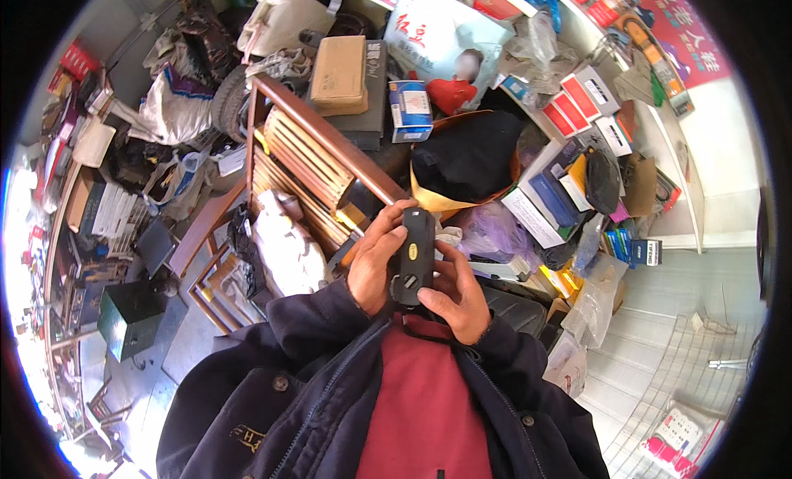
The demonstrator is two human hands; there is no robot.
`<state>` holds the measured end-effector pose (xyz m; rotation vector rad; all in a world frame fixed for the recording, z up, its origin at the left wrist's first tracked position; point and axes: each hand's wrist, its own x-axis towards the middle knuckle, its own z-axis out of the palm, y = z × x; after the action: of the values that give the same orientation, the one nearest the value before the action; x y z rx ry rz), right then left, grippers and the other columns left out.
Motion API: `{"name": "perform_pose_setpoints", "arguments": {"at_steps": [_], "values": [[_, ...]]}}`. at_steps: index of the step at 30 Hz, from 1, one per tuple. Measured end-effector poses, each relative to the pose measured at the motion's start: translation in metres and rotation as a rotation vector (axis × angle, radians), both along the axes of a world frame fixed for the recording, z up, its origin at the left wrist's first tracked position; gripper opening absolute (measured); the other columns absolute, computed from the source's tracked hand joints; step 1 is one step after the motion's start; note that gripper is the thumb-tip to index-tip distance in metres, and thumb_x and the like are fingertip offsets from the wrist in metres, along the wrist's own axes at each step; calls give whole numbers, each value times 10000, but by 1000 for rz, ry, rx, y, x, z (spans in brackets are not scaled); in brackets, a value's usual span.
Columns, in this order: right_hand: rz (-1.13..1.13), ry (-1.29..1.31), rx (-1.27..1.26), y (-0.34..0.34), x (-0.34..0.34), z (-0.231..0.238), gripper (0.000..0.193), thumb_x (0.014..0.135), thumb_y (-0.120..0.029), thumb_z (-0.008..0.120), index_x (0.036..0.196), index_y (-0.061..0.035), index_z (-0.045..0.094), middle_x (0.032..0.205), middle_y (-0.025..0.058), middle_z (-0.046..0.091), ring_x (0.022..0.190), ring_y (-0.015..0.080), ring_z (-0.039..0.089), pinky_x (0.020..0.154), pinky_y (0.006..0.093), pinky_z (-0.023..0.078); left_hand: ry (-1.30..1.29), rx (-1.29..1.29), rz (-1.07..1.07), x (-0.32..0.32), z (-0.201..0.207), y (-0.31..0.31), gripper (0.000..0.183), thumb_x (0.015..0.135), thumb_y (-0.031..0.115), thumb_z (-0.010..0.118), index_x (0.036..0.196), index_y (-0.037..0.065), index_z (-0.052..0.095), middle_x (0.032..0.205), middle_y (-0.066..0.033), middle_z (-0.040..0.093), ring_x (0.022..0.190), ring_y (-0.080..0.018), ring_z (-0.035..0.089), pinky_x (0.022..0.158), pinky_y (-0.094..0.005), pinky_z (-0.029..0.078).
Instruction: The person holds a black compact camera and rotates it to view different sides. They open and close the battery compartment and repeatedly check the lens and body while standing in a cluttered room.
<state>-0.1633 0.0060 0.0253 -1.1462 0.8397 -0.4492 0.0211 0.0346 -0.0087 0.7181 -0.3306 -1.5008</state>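
In front of my chest is a black oblong device (418, 246) with a yellow oval label and a round slotted knob near its lower end; its exact kind I cannot make out. The fingers of my left hand (371, 264) are closed along its left edge. My right hand (460, 302) grips it from the lower right, thumb pressed near the bottom end. A dark cord (429, 339) shows below, over my red shirt; whether it joins the device is unclear.
Beyond my hands stand a brown wooden frame (326, 136), a cardboard box (339, 75), a blue-and-white box (410, 109) and a black bag (466, 157). Crowded shelves (577, 165) rise at the right. A dark green box (130, 318) sits at the left.
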Motion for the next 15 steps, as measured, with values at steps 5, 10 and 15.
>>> {"name": "perform_pose_setpoints", "arguments": {"at_steps": [5, 10, 15], "values": [[-27, 27, -5, 6, -1, 0, 930, 941, -164, 797, 1646, -32, 204, 1486, 228, 504, 1245, 275, 635, 1025, 391, 550, 39, 6, -10, -1, 4, 0, 501, 1067, 242, 484, 1546, 109, 422, 1362, -133, 616, 1197, -259, 648, 1019, -404, 569], [-49, 9, 10, 9, -4, 4, 947, 952, -198, 809, 1644, -19, 188, 1475, 241, 522, 1223, 274, 650, 1029, 386, 545, 3, -4, -58, -3, 10, -1, 485, 1076, 246, 463, 1543, 122, 416, 1363, -144, 614, 1142, -260, 669, 976, -407, 595], [-53, 14, 10, 10, -10, 11, 906, 969, -115, 750, 1659, -25, 170, 1549, 223, 455, 1324, 284, 588, 1103, 423, 495, -41, -27, -79, -8, 8, -4, 516, 1088, 268, 454, 1580, 125, 395, 1400, -143, 593, 1185, -262, 647, 1001, -400, 581]]}}
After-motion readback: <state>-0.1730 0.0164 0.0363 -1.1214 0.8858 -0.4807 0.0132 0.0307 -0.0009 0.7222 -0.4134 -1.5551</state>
